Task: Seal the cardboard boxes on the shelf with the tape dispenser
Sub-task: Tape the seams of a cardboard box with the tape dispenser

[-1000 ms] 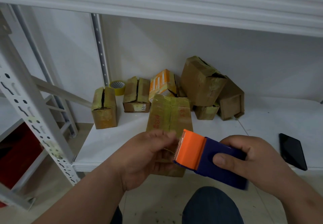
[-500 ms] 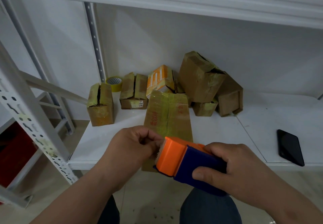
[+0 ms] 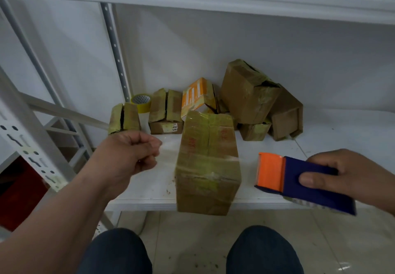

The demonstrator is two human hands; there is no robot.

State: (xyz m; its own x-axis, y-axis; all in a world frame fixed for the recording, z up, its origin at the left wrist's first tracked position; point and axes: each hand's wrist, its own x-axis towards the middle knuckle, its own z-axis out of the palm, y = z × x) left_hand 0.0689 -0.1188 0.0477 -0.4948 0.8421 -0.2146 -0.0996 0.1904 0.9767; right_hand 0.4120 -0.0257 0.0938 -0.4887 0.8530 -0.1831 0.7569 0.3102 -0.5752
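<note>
- Two hands busy: left (image 3: 128, 156) pinching a tape strip (image 3: 168, 152), right (image 3: 350, 177) gripping dispenser (image 3: 299, 182).
- Box (image 3: 207, 162): probably light, slick; best held by edges.

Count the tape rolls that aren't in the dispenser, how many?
1: a yellow tape roll at the shelf's back left, behind the boxes. More may be hidden behind them.
</note>
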